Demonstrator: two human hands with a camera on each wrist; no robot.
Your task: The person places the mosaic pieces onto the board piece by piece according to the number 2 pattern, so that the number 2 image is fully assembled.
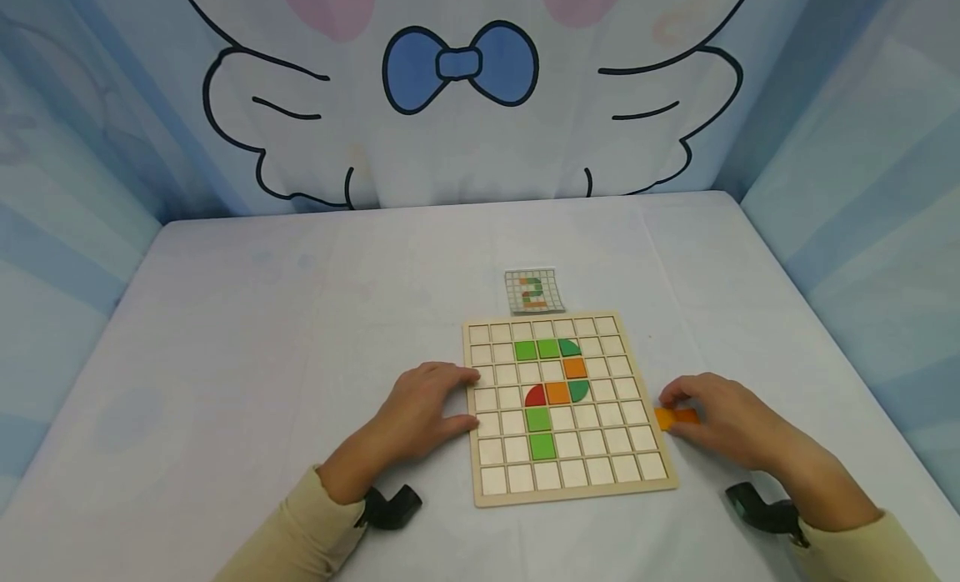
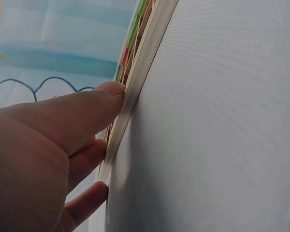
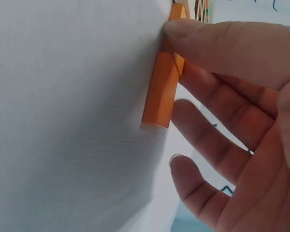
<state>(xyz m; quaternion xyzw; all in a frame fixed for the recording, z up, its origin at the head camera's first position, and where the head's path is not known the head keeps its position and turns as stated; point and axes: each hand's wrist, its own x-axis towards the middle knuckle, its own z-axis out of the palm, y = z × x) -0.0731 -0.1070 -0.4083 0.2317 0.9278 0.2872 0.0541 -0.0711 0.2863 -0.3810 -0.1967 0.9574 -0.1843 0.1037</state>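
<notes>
A wooden grid board [image 1: 573, 492] lies on the table with green, orange and red pieces set in some of its squares. My left hand [image 1: 420, 407] rests at the board's left edge, thumb and forefinger spread apart along it. In the left wrist view the thumb tip [image 2: 113, 88] touches the board's side [image 2: 135, 92]. Just off the right edge, my right hand [image 1: 723, 419] pinches orange blocks [image 3: 159, 92] between thumb and fingers, low over the cloth. Two of these orange blocks show end to end in the right wrist view, partly covered by the thumb.
A small pattern card [image 1: 534, 291] lies behind the board, showing a coloured figure on a grid. White cloth [image 1: 300, 357] covers the table. A printed curtain [image 1: 465, 140] hangs along the back edge, with more fabric at both sides. Black wrist cameras [image 1: 393, 509] sit by the sleeves.
</notes>
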